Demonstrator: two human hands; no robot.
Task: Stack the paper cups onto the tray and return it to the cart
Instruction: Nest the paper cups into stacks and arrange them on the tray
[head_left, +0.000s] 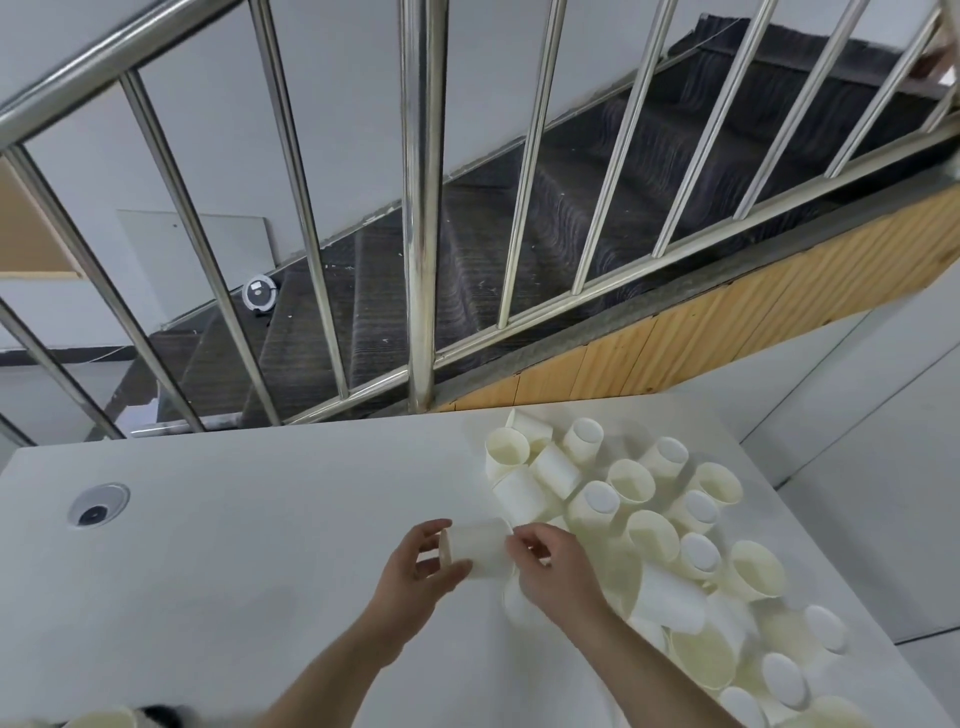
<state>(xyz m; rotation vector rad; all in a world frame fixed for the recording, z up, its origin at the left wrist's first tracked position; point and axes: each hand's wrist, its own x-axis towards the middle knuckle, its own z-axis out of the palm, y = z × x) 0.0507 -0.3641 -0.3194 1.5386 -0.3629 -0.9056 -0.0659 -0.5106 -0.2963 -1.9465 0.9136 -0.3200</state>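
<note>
Left hand (415, 558) and right hand (550, 566) gripping sideways paper cup (480, 548), white table (234, 545)

Cream-white paper cups (644, 525) are seen on a plain white counter (234, 545), backed by dark striped stair carpet (519, 234), silver railings (423, 208) and orange-yellow wood panelling (727, 322).

head view | from above, looking forward and down | near white table (234, 545) | staircase railing (423, 208) beyond
</note>
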